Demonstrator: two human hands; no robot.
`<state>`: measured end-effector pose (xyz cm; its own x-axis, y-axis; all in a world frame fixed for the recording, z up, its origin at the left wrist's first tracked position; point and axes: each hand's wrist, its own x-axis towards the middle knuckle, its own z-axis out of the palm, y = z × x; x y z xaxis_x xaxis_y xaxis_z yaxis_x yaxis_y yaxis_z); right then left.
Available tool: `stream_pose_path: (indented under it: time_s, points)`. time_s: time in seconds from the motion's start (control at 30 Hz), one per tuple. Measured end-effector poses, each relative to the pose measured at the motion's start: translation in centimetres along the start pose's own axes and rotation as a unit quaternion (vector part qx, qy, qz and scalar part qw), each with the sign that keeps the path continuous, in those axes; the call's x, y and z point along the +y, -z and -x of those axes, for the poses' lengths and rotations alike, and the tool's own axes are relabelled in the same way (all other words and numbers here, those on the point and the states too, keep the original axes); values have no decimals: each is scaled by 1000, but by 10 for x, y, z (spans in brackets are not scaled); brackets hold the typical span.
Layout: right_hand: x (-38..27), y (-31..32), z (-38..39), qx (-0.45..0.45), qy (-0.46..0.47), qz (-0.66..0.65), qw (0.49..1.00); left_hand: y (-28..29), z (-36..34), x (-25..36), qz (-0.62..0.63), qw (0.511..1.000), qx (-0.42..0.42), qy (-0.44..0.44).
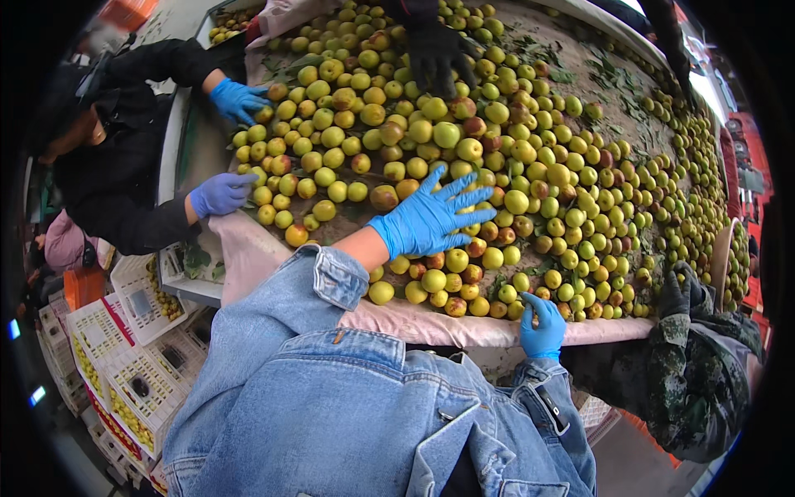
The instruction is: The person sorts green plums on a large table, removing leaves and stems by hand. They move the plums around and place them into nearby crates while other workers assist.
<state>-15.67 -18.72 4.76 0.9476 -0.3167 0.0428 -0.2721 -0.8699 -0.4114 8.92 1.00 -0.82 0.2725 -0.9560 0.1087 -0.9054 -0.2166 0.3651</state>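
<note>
Plenty of fruit [447, 134] is left loose across the table [571, 91] and some is already in crates [157, 364], while the left grip [435, 217] lies released, splayed over the fruit, and the right grip [542, 329], by the near edge, I cannot tell

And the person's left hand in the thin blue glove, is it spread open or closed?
Spread open: the left hand is palm down over the small round green and reddish fruits, with its fingers visibly apart.

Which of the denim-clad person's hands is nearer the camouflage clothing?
Right. The right hand is at the pink cloth, left of the camouflage clothing; the left hand is farther left, over the fruit.
</note>
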Motion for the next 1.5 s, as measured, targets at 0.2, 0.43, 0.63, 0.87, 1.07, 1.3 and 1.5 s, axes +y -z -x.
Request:
stream_pose_path:
  time_s: [0.2,0.43,0.63,0.87,1.07,1.3,1.5]
  points:
    - [-4,4,-8,-12,0,0,1000,-3,-13,-15,-44,991,-13,122]
    - [-2,-3,2,-1,8,-3,1000,-9,36,-109,-151,963,47,217]
    - [-9,0,-1,-5,6,-1,1000,-4,51,-110,-48,916,145,370]
    - [-3,2,-2,6,-2,-19,1000,-20,16,30,-26,996,-73,-47]
    - [-3,6,-2,-6,9,9,1000,-25,14,-39,-91,985,-25,142]
    - [-1,4,0,10,19,-14,1000,-1,21,-101,-200,933,78,288]
    - [1,3,1,14,17,-17,1000,9,-68,1,-57,982,126,126]
